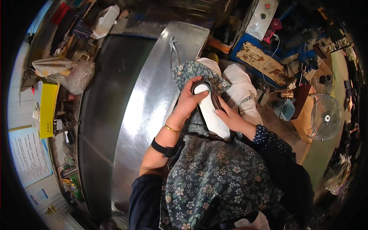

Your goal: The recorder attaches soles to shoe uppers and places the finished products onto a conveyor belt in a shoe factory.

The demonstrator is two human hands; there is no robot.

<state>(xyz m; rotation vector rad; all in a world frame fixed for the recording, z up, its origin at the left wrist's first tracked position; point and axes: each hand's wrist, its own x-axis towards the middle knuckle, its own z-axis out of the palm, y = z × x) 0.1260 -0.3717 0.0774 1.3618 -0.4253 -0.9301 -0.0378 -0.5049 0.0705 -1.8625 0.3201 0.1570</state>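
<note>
A dark brown shoe [217, 135] with a white insole [211, 111] lies over my lap, its opening turned up toward me. My left hand [186, 102] is closed round its far end, with the thumb pressed on the insole. Along the shoe's right side, my right hand [237, 120] grips the edge, its thumb resting over the rim of the insole. Beneath the shoe spreads a dark floral apron [218, 180]. Beyond my left hand, a metal pincer-like tool [174, 53] lies on the shiny metal table [147, 88].
A dark conveyor-like belt [107, 99] runs left of the metal table. Farther left are a yellow box [48, 111] and a plastic bag [79, 76]. At right stand a round fan [327, 118], a blue-grey bin [285, 109] and a worn board on a blue frame [258, 61].
</note>
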